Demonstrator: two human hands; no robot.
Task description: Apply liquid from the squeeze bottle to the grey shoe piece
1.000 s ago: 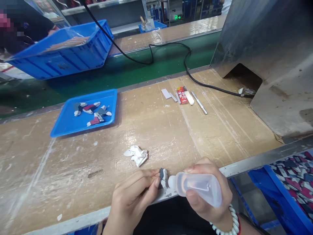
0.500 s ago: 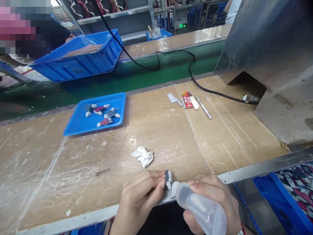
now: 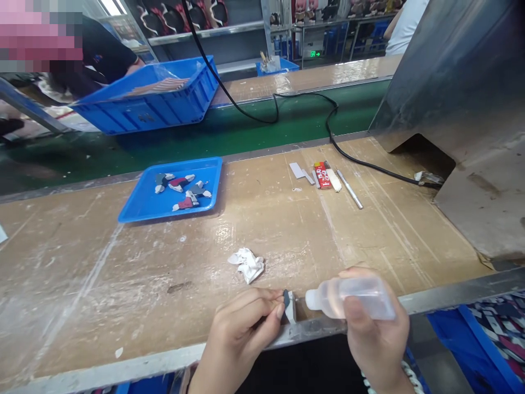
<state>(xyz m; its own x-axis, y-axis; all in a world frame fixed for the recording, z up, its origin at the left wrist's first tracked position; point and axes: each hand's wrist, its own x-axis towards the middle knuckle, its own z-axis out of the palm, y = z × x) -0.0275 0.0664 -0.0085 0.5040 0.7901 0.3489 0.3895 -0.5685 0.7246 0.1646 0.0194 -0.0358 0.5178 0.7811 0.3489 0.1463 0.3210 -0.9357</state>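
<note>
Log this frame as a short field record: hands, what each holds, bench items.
left hand: pinches a small grey-and-white piece at the bench edge
right hand: grips a clear squeeze bottle, nozzle aimed at the piece, a small gap between them
workbench: crumpled white scrap just beyond the hands
blue tray: several small painted pieces
far side: red packet, metal pen-like tool, black cable

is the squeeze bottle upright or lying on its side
On its side: the clear squeeze bottle lies roughly level in the right hand, nozzle pointing at the small grey piece pinched by the left hand.
</note>
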